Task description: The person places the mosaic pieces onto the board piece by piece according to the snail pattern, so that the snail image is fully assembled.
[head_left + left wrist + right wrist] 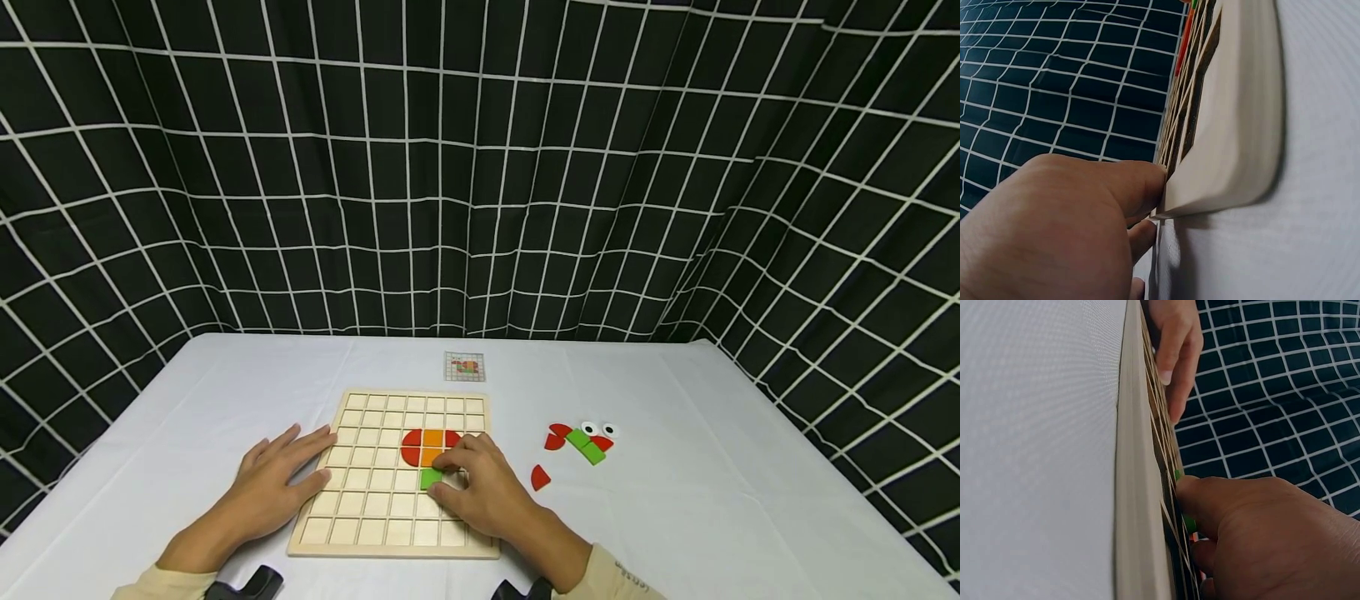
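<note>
A pale wooden grid board [360, 529] lies on the table. My left hand [273, 483] rests at its left edge, fingers extended, thumb at the frame; the left wrist view shows the thumb [1141, 187] touching the board's corner. Over the board's right half, my right hand [483, 487] bends thumb and index finger around a green square [431, 478]. Green also shows beside the right thumb [1194, 494] in the right wrist view. Just above lie red quarter-circles [410, 446] and orange squares [432, 438] in the grid; the right fingers partly cover the red on the right.
Right of the board lie loose green squares [592, 452], red quarter-circles [540, 477] and white eye discs [588, 428]. A small pattern card [465, 367] lies behind the board. A black curtain with white grid lines [465, 167] surrounds the white table [712, 500].
</note>
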`<action>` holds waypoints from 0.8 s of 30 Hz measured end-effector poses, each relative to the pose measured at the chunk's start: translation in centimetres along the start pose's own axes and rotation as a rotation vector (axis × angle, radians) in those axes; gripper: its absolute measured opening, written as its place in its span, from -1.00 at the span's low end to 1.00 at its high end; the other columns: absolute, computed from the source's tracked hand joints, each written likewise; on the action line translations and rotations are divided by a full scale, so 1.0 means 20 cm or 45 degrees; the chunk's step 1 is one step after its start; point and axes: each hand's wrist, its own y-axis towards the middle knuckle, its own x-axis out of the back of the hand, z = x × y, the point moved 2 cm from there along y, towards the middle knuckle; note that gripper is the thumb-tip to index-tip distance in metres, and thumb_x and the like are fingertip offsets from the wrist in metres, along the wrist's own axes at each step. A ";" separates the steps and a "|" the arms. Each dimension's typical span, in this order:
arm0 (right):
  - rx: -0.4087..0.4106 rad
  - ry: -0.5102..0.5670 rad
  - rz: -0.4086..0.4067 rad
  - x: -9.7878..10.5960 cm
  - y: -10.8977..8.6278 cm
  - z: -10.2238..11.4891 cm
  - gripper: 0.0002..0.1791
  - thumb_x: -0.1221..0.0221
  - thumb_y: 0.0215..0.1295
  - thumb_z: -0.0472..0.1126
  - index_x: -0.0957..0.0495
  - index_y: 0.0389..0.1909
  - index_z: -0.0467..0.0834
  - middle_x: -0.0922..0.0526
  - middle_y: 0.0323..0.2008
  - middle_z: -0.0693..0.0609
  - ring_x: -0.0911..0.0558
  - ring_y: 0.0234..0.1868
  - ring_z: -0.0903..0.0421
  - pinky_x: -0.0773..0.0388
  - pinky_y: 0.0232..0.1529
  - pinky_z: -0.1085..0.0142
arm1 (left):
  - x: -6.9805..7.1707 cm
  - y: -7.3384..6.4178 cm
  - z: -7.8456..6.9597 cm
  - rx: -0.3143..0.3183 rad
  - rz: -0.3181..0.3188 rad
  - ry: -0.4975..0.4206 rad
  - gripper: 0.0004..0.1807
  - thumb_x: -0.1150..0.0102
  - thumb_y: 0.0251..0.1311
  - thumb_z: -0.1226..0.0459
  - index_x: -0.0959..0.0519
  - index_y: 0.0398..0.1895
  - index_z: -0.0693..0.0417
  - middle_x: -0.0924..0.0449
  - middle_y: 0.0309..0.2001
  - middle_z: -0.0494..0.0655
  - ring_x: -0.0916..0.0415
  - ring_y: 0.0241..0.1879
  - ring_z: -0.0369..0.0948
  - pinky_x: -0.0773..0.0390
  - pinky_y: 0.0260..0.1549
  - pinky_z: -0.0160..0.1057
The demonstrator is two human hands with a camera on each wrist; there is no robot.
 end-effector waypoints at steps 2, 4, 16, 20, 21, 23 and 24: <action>0.015 0.015 -0.018 0.00 0.00 0.00 -0.80 -0.35 0.12 -0.14 -0.71 -0.22 -0.06 -0.53 -0.29 0.24 -0.40 -0.18 0.23 -0.42 -0.12 0.30 | 0.00 0.00 0.00 0.002 -0.001 -0.001 -0.51 -0.14 0.31 0.13 -0.46 0.27 0.11 -0.35 0.32 0.10 -0.01 0.36 0.28 0.22 0.21 0.35; 0.039 0.033 -0.041 0.00 0.00 0.00 -0.83 -0.32 0.12 -0.18 -0.71 -0.25 -0.08 -0.54 -0.31 0.22 -0.40 -0.20 0.23 -0.42 -0.14 0.31 | 0.00 0.00 0.00 0.002 -0.001 -0.004 -0.51 -0.14 0.31 0.13 -0.47 0.27 0.12 -0.35 0.32 0.10 -0.01 0.36 0.28 0.22 0.20 0.36; 0.098 0.060 -0.093 0.00 0.01 0.00 -0.87 -0.27 0.11 -0.21 -0.71 -0.31 -0.09 -0.53 -0.35 0.19 -0.42 -0.22 0.23 -0.44 -0.17 0.31 | 0.01 0.00 -0.01 0.024 -0.001 -0.004 -0.51 -0.16 0.30 0.16 -0.47 0.26 0.14 -0.34 0.32 0.12 0.00 0.36 0.29 0.22 0.20 0.36; 0.113 0.109 -0.144 0.04 0.00 0.01 -0.88 -0.31 0.08 -0.26 -0.71 -0.32 -0.13 -0.54 -0.38 0.16 -0.42 -0.27 0.20 -0.43 -0.24 0.34 | 0.00 0.00 0.00 0.014 0.003 -0.012 -0.50 -0.15 0.31 0.14 -0.47 0.26 0.14 -0.34 0.32 0.11 0.00 0.36 0.28 0.23 0.20 0.37; 0.118 0.126 -0.159 0.05 0.00 0.00 -0.88 -0.32 0.08 -0.28 -0.70 -0.33 -0.13 -0.55 -0.38 0.14 -0.43 -0.28 0.18 -0.43 -0.26 0.33 | 0.00 0.00 0.00 0.009 0.005 -0.013 -0.50 -0.14 0.31 0.13 -0.46 0.26 0.14 -0.34 0.32 0.11 0.00 0.36 0.29 0.23 0.20 0.37; 0.119 0.168 -0.187 0.08 0.00 0.00 -0.88 -0.33 0.07 -0.32 -0.70 -0.32 -0.16 -0.57 -0.37 0.10 -0.45 -0.29 0.12 -0.44 -0.29 0.30 | 0.00 0.00 0.00 -0.002 0.004 -0.014 -0.50 -0.14 0.31 0.12 -0.47 0.26 0.13 -0.35 0.32 0.11 0.00 0.35 0.29 0.23 0.20 0.37; 0.111 0.187 -0.200 0.10 0.00 -0.01 -0.87 -0.33 0.07 -0.33 -0.70 -0.31 -0.16 -0.58 -0.35 0.09 -0.46 -0.28 0.10 -0.44 -0.29 0.29 | 0.00 0.00 0.00 -0.007 0.003 -0.015 -0.50 -0.13 0.31 0.12 -0.47 0.26 0.13 -0.35 0.32 0.11 0.00 0.35 0.29 0.23 0.19 0.38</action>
